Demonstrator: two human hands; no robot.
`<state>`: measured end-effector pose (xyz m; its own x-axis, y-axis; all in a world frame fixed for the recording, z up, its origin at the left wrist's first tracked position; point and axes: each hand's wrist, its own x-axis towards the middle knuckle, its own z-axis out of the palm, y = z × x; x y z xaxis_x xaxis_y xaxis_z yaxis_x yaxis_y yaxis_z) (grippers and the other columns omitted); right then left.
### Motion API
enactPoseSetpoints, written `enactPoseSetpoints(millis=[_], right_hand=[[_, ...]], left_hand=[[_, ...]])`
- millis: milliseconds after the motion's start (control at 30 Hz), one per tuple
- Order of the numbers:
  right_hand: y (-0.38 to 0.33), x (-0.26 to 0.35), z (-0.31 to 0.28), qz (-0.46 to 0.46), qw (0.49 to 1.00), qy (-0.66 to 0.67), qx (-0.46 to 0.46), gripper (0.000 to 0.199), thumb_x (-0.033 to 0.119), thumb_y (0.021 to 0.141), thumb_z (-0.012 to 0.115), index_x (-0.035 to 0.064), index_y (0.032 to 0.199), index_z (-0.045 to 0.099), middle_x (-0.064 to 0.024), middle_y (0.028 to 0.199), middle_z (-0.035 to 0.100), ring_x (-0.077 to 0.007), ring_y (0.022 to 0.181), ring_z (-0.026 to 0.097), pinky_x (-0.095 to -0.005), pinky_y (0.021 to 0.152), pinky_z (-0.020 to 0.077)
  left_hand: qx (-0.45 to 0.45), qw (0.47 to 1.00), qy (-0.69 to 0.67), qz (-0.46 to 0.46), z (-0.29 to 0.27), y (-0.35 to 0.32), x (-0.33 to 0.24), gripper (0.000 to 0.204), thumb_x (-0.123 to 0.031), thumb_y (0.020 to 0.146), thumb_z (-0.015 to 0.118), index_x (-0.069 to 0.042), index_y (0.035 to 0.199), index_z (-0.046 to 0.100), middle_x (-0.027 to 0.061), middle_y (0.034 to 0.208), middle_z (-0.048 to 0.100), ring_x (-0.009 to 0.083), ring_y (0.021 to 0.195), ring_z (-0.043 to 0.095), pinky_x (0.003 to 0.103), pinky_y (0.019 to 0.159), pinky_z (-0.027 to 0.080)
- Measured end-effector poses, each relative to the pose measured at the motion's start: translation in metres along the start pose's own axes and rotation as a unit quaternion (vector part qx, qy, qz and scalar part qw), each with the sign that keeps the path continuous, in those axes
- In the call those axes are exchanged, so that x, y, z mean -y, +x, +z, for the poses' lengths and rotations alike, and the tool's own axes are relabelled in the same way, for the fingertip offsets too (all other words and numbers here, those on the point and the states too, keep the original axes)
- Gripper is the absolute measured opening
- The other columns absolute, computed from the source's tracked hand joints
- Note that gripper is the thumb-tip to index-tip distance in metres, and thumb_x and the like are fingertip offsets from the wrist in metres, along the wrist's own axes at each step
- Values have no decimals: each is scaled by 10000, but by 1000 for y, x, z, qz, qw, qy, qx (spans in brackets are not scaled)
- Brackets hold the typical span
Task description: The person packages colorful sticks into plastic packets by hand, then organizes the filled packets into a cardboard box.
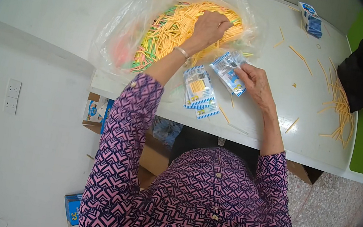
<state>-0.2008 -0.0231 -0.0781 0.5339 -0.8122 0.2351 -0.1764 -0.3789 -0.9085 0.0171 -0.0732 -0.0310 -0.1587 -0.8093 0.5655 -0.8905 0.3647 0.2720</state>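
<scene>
A big clear plastic bag [109, 32] lies wide open on the table, full of thin short sticks [170, 32], mostly yellow with some green and pink. Over the heap is my left hand [210, 28], its fingers curled down among the sticks; the fingertips are hidden, so what they grip cannot be made out. My right hand [256, 83] pinches the edge of a small clear packet [228, 71] with blue-and-white print, just in front of the bag. Beside it, to the left, several similar packets [198, 87] lie overlapping, the top one with yellow sticks inside.
Loose yellow sticks [342, 114] are strewn along the right of the white table [278, 123], beside a black cloth or bag [359, 79]. A stack of blue-and-white packets [311, 22] stands at the back right. A cardboard box [94, 109] sits below the table's left end.
</scene>
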Motion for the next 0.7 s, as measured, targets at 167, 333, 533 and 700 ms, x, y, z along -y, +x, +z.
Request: enactPoseSetpoints(millis=[167,333,533,700], right_hand=[[-2,-2,-1,-13,1000,-24,1,277,178,885,569,-30,715,499,-57,577,396,-108,556,345,-286,506,307],[0,0,-2,-31,999,-27,-4,281,183,886,566,-42,729,507,-82,580,412,-128,551,359,-301,511,326],[2,-5,-3,-28,999,-34,-23,285,189,888,567,-48,740,512,-96,582,407,-130,549,367,-305,512,332],[4,-8,-3,-17,999,-26,-39,286,195,888,570,-48,741,531,-62,561,411,-111,548,365,-292,503,321]], left_hand=[[148,961,225,65,36,26,-3,229,-252,779,588,-50,814,691,129,892,611,307,926,544,452,785,432],[179,936,286,95,60,30,2,208,-189,751,571,-58,870,681,145,966,575,321,941,524,452,786,418],[136,955,256,61,73,18,8,231,-157,767,550,-16,922,646,143,975,576,323,965,515,489,817,380],[32,984,169,-37,61,4,18,231,-194,828,534,-9,951,596,173,969,589,334,931,519,507,736,380]])
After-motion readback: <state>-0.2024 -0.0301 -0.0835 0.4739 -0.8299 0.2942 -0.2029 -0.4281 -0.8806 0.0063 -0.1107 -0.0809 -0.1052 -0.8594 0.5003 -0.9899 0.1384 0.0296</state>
